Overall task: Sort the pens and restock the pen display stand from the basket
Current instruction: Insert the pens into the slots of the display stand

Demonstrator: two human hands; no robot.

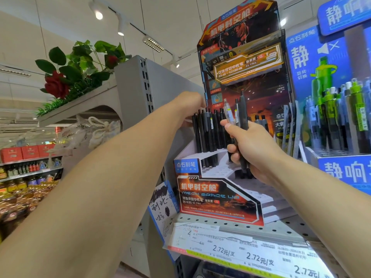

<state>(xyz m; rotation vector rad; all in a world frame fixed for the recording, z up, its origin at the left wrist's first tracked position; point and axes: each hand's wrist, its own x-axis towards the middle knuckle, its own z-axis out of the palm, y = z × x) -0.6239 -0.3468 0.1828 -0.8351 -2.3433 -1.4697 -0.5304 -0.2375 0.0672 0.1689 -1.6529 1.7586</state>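
Observation:
An orange and black cardboard pen display stand (216,197) stands on a perforated metal shelf. A row of black pens (208,133) stands upright in its stepped white tray at the upper left. My right hand (253,149) is closed around a small bunch of pens (242,115), dark ones and one clear one, held upright in front of the tray. My left hand (188,105) reaches the stand's left side, fingers at the tops of the standing pens; whether it grips one is hidden. No basket is in view.
A blue display (341,109) with green and grey pens stands to the right. Price labels (241,251) line the shelf's front edge. A grey shelf panel (140,83) rises to the left, with artificial roses (60,81) on top and grocery shelves (24,171) beyond.

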